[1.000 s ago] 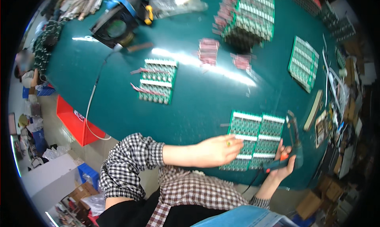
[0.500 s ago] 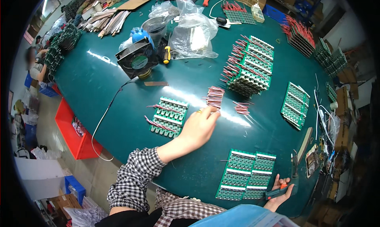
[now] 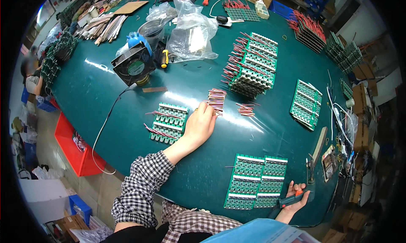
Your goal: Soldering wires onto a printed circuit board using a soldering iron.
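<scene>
L. hand (image 3: pixel 201 125): fingers part-curled at wire bundle (image 3: pixel 217 100), well in from bench (image 3: pixel 198 179) near edge; grip can't tell. R. hand (image 3: pixel 297 205): loosely rnd. dk. tool (image 3: pixel 289 200), nr. same edge, beside grn. PCBs (image 3: pixel 255 183).

Green worktop (image 3: pixel 201 175), carrying: one black square fan (image 3: pixel 132 67), tilted, its cable running off the near left edge; one yellow-and-black handle (image 3: pixel 165 59), beside it; one clear plastic bag (image 3: pixel 203 42), crumpled; one flat brown strip (image 3: pixel 154 89); one sheaf of pale strips (image 3: pixel 101 28); one brown sheet (image 3: pixel 131 7). Beyond the left edge stood one red bin (image 3: pixel 69 141); nearer, one blue crate (image 3: pixel 80 208).
</scene>
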The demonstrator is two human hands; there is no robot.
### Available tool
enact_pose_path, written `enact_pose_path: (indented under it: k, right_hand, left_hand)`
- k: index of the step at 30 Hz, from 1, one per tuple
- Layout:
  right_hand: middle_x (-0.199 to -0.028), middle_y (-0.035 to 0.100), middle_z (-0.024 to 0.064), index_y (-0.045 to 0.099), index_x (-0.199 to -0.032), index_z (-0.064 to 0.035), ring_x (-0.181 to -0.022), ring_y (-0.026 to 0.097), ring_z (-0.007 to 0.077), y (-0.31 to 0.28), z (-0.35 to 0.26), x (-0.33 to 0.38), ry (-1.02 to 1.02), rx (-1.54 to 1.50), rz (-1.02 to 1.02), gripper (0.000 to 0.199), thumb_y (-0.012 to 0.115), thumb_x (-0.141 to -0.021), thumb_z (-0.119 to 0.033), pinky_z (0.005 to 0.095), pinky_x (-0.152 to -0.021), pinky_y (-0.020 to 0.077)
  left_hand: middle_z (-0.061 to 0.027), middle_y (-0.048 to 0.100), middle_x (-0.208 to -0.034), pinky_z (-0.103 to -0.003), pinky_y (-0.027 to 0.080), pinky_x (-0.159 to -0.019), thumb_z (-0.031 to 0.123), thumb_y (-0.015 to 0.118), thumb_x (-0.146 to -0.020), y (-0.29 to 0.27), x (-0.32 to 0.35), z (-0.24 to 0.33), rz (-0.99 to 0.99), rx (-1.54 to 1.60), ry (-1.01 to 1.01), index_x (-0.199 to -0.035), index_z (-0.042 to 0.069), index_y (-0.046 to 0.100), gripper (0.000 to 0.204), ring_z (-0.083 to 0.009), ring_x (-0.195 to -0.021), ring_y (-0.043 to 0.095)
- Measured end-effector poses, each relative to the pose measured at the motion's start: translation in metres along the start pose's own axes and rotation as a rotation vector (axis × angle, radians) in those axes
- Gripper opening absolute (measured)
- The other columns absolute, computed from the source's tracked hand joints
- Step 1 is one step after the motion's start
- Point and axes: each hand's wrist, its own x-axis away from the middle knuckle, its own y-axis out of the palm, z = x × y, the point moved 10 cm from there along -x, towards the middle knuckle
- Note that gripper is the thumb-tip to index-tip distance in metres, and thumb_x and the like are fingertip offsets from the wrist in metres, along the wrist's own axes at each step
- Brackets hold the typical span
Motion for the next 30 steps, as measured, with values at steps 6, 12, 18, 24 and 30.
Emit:
enact_pose_path:
  k: [6,12,18,24,30]
  right_hand:
    - [-0.079,0.051,0.0074,0.049,-0.093,-0.0014,-0.081,0.055,0.0192,0.003,0.0,0.002,0.001,0.006,0.0,0.028,0.052,-0.091,-0.029,0.042,-0.099,0.0389]
    - [-0.082,0.051,0.0054,0.05,-0.095,-0.0009,-0.081,0.055,0.0181,0.0,-0.006,0.005,-0.027,0.047,0.018,0.029,0.051,-0.091,-0.029,0.041,-0.098,0.0405]
    - [-0.082,0.05,0.0051,0.05,-0.096,-0.0006,-0.081,0.056,0.0172,0.003,-0.006,0.002,-0.036,0.085,0.013,0.029,0.052,-0.091,-0.029,0.04,-0.098,0.0408]
    - [-0.082,0.05,0.0053,0.05,-0.096,-0.0006,-0.082,0.056,0.0176,0.004,-0.005,-0.001,-0.032,0.073,-0.01,0.028,0.051,-0.091,-0.029,0.0402,-0.098,0.0408]
    - [-0.081,0.05,0.0055,0.048,-0.096,-0.0006,-0.083,0.055,0.0178,0.001,-0.007,-0.001,-0.039,0.086,-0.008,0.028,0.05,-0.092,-0.028,0.0408,-0.098,0.0398]
  left_hand:
    - [-0.0115,0.049,-0.087,-0.039,0.046,-0.061,0.008,0.062,-0.077,-0.009,-0.001,-0.003,0.07,0.056,-0.056,-0.088,0.004,0.051,0.016,-0.0307,-0.074,0.057]
    - [-0.0118,0.049,-0.087,-0.04,0.046,-0.06,0.008,0.06,-0.078,0.001,0.001,-0.005,0.016,0.044,-0.059,-0.087,0.005,0.05,0.014,-0.0314,-0.072,0.057]
    - [-0.0119,0.048,-0.084,-0.04,0.046,-0.059,0.006,0.059,-0.078,-0.004,0.002,-0.009,0.096,0.093,-0.084,-0.086,0.004,0.048,0.014,-0.0315,-0.069,0.055]
    - [-0.0122,0.048,-0.083,-0.04,0.045,-0.059,0.005,0.059,-0.077,-0.004,0.0,-0.01,0.097,0.053,-0.055,-0.084,0.004,0.048,0.013,-0.0313,-0.069,0.055]
    - [-0.0126,0.051,-0.082,-0.039,0.045,-0.058,0.004,0.057,-0.077,-0.007,-0.002,-0.011,0.111,0.096,-0.064,-0.083,0.003,0.048,0.011,-0.0313,-0.069,0.055]
